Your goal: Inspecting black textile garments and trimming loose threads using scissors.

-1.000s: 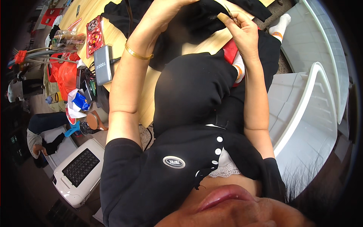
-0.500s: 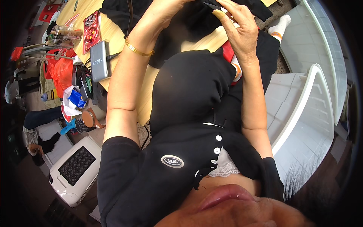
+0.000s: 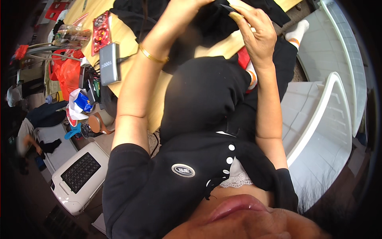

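Note:
My left hand (image 3: pixel 191 4) is at the upper edge, where its fingers are cut off; a gold bangle (image 3: pixel 153 55) circles that wrist. To its right, my right hand (image 3: pixel 256 34) is closed, thumb and fingers pinched around a small dark pointed piece (image 3: pixel 227 7) whose kind I cannot make out. A yellowish covering (image 3: pixel 236 16) shows on the right thumb's tip. Beneath and behind both hands, black cloth (image 3: pixel 215 26) lies bunched over the wooden table (image 3: pixel 153 97).
A grey power bank (image 3: pixel 110 65) with a cable and a red patterned case (image 3: pixel 102 34) lie left of my left arm. Red plastic bags (image 3: pixel 65 71) hang beyond. White plastic bins (image 3: pixel 318 107) stand at the right. Another person (image 3: pixel 28 137) is at the far left.
The whole view has shifted slightly, with the table and items sitting a little lower and to the right. My hands keep nearly the same pose. The person at far left has moved.

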The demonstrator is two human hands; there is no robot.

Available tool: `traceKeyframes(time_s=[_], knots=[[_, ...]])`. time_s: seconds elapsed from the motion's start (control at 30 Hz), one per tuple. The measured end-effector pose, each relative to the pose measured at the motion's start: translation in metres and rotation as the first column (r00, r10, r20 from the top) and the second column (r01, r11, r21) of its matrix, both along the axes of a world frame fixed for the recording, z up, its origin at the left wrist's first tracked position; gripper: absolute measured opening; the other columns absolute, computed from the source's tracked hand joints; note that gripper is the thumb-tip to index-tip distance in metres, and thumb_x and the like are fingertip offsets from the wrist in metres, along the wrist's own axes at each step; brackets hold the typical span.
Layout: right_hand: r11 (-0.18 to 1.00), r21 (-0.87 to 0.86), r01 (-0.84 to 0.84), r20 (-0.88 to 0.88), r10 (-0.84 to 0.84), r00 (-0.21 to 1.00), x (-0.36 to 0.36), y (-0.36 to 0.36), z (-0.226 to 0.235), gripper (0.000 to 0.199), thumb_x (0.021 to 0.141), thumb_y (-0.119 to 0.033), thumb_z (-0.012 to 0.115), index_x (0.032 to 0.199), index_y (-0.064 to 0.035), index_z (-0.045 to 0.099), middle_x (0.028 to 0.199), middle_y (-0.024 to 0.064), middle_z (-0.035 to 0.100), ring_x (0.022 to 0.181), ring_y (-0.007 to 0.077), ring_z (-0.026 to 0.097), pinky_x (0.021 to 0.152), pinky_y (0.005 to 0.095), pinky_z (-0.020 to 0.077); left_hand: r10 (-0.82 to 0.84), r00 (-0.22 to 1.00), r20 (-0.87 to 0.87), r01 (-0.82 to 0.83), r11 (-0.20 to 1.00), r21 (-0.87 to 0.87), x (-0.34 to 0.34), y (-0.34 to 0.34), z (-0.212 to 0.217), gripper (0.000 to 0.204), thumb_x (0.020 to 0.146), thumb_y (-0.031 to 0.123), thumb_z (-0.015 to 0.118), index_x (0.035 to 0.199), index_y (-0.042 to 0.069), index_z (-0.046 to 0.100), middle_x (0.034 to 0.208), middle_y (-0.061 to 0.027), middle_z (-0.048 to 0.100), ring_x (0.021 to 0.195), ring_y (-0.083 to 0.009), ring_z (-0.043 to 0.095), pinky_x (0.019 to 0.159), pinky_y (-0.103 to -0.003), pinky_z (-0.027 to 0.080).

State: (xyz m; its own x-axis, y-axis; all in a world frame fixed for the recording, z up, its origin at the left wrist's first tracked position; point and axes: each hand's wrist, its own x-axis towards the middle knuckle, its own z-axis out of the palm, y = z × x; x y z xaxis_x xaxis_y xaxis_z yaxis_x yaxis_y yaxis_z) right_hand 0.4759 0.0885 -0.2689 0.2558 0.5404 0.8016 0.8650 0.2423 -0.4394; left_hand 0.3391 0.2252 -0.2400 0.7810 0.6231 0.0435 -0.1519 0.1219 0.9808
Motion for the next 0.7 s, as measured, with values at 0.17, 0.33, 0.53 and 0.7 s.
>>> traceKeyframes(time_s=[0.17, 0.33, 0.53, 0.7], knots=[[0.999, -0.018, -0.035, -0.415, 0.024, 0.910, 0.007, -0.014, -0.021, 0.022, 0.081, -0.004, 0.071, 0.103, -0.0009, 0.069, 0.082, 0.0055, 0.062, 0.072, 0.0117, 0.056, 0.063, 0.0234, 0.0426, 0.782, 0.612, 0.114, -0.445, 0.222, 0.867, -0.025, -0.003, -0.029, 0.063, 0.083, 0.034, 0.069, 0.131, -0.001, 0.047, 0.139, -0.0184, 0.041, 0.128, -0.0277, 0.039, 0.104, -0.037, 0.032], [0.998, -0.033, 0.058, -0.608, -0.066, 0.791, 0.032, -0.039, -0.040, 0.024, 0.085, -0.006, 0.069, 0.107, 0.0004, 0.068, 0.084, 0.0010, 0.056, 0.075, 0.0062, 0.052, 0.066, 0.0182, 0.0413, 0.792, 0.586, -0.171, -0.660, 0.589, 0.467, -0.011, 0.027, -0.077, 0.088, 0.083, 0.034, 0.060, 0.148, -0.001, 0.013, 0.155, -0.0240, 0.004, 0.145, -0.0333, 0.006, 0.116, -0.040, 0.011], [0.986, -0.077, 0.146, -0.668, -0.159, 0.727, 0.051, -0.069, -0.042, 0.029, 0.084, -0.008, 0.071, 0.112, -0.0018, 0.066, 0.083, -0.0031, 0.050, 0.069, 0.0034, 0.045, 0.059, 0.0170, 0.0373, 0.843, 0.470, -0.261, -0.698, 0.536, 0.475, 0.130, 0.199, -0.059, 0.061, 0.076, 0.018, 0.049, 0.131, -0.007, 0.040, 0.136, -0.0343, 0.036, 0.125, -0.0424, 0.041, 0.108, -0.049, 0.032], [0.929, -0.148, 0.338, -0.548, -0.362, 0.754, 0.073, -0.121, -0.054, 0.028, 0.084, -0.006, 0.069, 0.113, -0.0040, 0.066, 0.077, -0.0030, 0.045, 0.068, 0.0057, 0.042, 0.059, 0.0205, 0.0346, 0.631, 0.776, 0.000, -0.630, 0.775, -0.048, 0.272, 0.171, -0.013, 0.061, 0.073, 0.015, 0.063, 0.129, 0.000, 0.047, 0.124, -0.0248, 0.055, 0.109, -0.0373, 0.057, 0.095, -0.044, 0.045]])
